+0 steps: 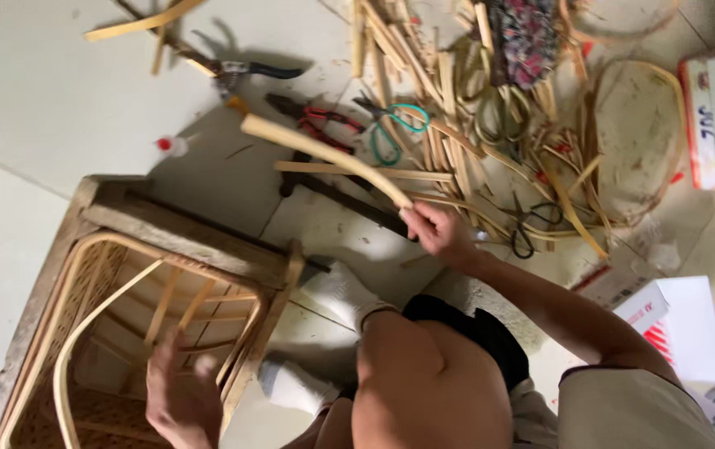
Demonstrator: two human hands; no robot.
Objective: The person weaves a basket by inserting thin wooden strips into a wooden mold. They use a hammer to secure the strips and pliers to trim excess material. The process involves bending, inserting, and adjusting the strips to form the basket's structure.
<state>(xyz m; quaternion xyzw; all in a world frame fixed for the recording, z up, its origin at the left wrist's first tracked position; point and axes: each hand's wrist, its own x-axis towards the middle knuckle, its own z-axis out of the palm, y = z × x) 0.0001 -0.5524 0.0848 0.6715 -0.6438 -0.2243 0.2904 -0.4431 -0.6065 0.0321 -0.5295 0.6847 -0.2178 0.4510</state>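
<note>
Rattan is filling my view: my right hand (436,233) is clamping its grip on a curved cane strip (324,154), raised above the floor's scattered tools, while my left hand (179,395), fingers spread, is steadying the woven frame (125,274) near left.

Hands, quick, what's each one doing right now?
Left hand: open, resting on the rattan frame.
Right hand: closed around a curved cane strip.
</note>
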